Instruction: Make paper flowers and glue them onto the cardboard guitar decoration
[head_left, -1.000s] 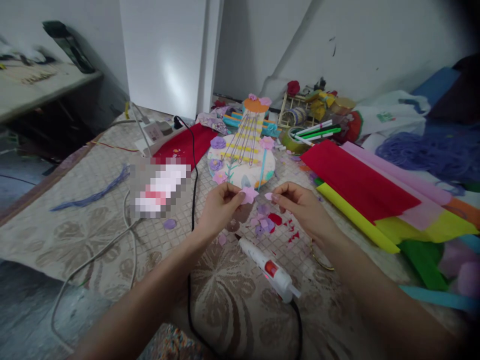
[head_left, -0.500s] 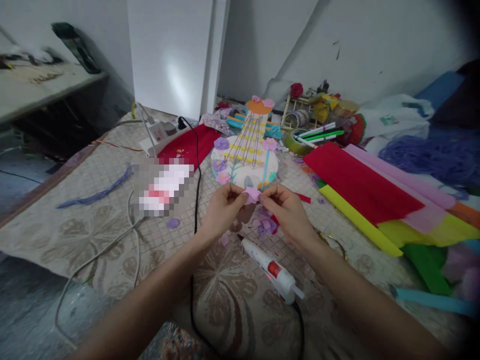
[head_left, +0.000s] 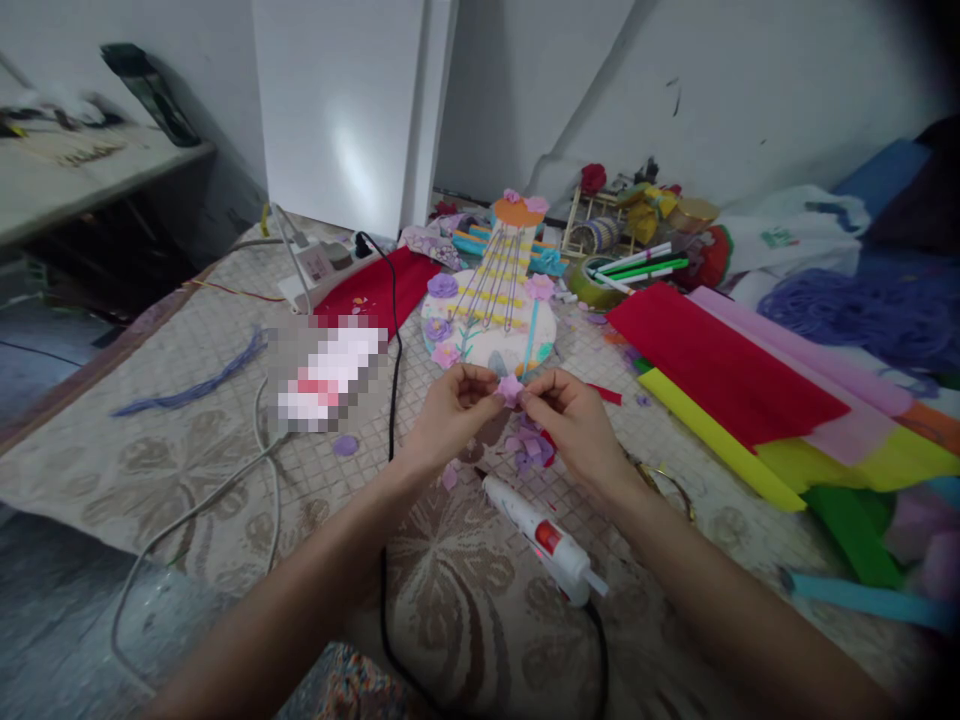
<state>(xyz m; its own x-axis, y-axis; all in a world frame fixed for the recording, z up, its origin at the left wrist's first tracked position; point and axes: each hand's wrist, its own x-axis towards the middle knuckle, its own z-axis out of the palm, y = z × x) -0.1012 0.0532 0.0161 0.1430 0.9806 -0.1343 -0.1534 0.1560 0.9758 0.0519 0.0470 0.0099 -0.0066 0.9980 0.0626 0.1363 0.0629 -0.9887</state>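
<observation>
Between both sets of fingertips is a small pink-lilac paper flower (head_left: 510, 391). My left hand (head_left: 457, 405) pinches its left side, and my right hand (head_left: 568, 412) pinches its right side. Just beyond the hands lies a white guitar-shaped craft piece (head_left: 487, 315), with yellow strips, wire strings and paper flowers on it. Loose lilac and pink petals (head_left: 534, 448) lie on the cloth below my hands. Nearer to me rests a white glue gun (head_left: 541, 540), its nozzle pointing away to the left. The fingertips partly cover the flower's edges.
Rolls of red crepe paper (head_left: 727, 365) and yellow paper (head_left: 720, 440) lie at the right. A black cord (head_left: 395, 400) crosses the patterned tablecloth (head_left: 180, 465) on the left. A power strip (head_left: 330, 265), marker pens (head_left: 645, 265) and purple yarn (head_left: 832, 315) lie farther back.
The flower has turned slightly in my fingers, and its pointed petals show more clearly. My left fingertips have shifted a little. The glue gun and guitar piece have stayed in place.
</observation>
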